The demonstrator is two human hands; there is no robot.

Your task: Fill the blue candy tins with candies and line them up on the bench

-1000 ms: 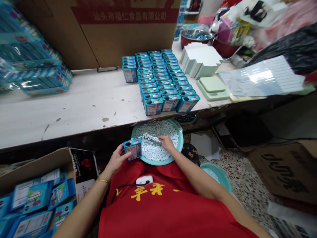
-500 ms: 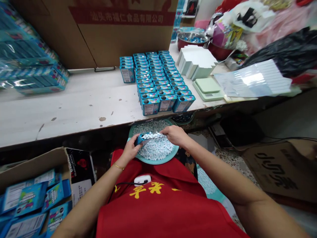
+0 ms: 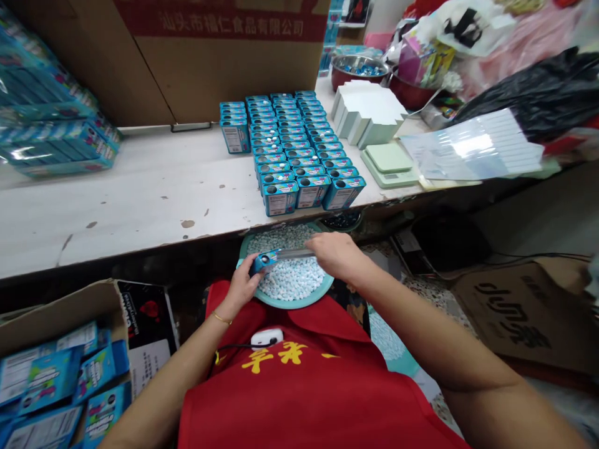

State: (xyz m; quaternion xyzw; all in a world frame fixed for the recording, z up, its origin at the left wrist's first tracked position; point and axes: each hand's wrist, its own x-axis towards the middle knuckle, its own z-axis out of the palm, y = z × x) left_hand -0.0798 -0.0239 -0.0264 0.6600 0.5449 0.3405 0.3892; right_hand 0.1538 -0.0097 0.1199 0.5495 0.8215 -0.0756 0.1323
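Observation:
My left hand (image 3: 241, 285) is closed around a small blue candy box (image 3: 264, 259), whose dark round opening faces up. My right hand (image 3: 337, 255) grips a narrow greyish scoop (image 3: 296, 254); its far end reaches to the box's opening, and no candies show on it. Both hands are over a turquoise basin (image 3: 303, 305) on my lap. White and pale blue candies (image 3: 292, 280) fill the basin, beneath the scoop and the box.
Rows of blue boxes (image 3: 290, 149) stand on the white table (image 3: 140, 193), several with loose candies on top. Right of them are a pale green scale (image 3: 389, 163) and stacked white card (image 3: 367, 109). A carton (image 3: 88, 296) at lower left holds flat blue packs.
The heap of candies on the scoop is gone from it. My left hand has turned the box slightly, and my right hand has tilted the scoop. The whole view has shifted a little.

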